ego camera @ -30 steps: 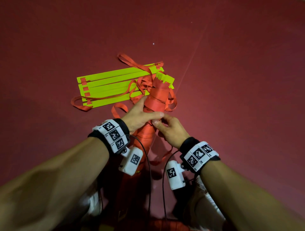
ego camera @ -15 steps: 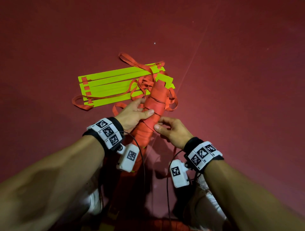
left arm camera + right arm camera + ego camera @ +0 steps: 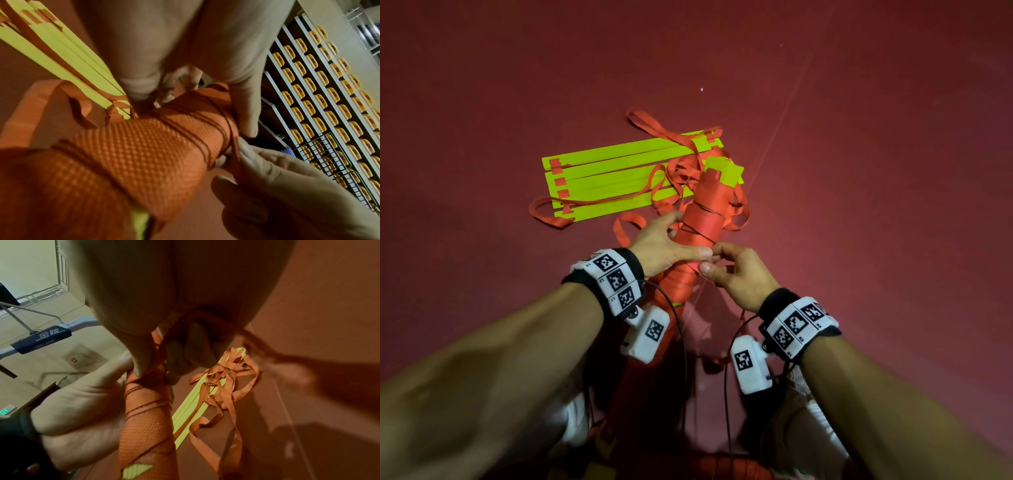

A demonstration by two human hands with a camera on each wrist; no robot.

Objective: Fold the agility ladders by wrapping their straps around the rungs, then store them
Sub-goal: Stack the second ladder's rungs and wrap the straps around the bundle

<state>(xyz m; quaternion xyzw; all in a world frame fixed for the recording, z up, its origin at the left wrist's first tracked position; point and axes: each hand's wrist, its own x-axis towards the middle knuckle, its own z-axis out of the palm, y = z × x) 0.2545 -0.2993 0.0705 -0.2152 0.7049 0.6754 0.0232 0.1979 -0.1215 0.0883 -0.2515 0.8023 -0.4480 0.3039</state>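
A dark red floor (image 3: 859,171) fills most of the head view. On it lies a loose ladder (image 3: 613,178), its flat yellow rungs side by side and its orange straps (image 3: 674,171) tangled in loops at the right-hand end. Just in front of it, held up off the floor and tilted away from the person, is a wrapped bundle (image 3: 698,222): a second ladder with orange strap wound round its stacked rungs, whose yellow ends poke out at the far tip.

The left hand (image 3: 664,246) grips the bundle from the left, fingers curled round the far side and thumb laid across the near face. The right hand (image 3: 736,274) sits just to the right, touching the left thumb; its thumb and forefinger pinch a thin orange cord (image 3: 234,146) that is wound several times round the bundle.

The left wrist view shows shelves (image 3: 320,91) of yellow items behind. The right wrist view shows a blue-grey machine (image 3: 41,337) bearing a label.
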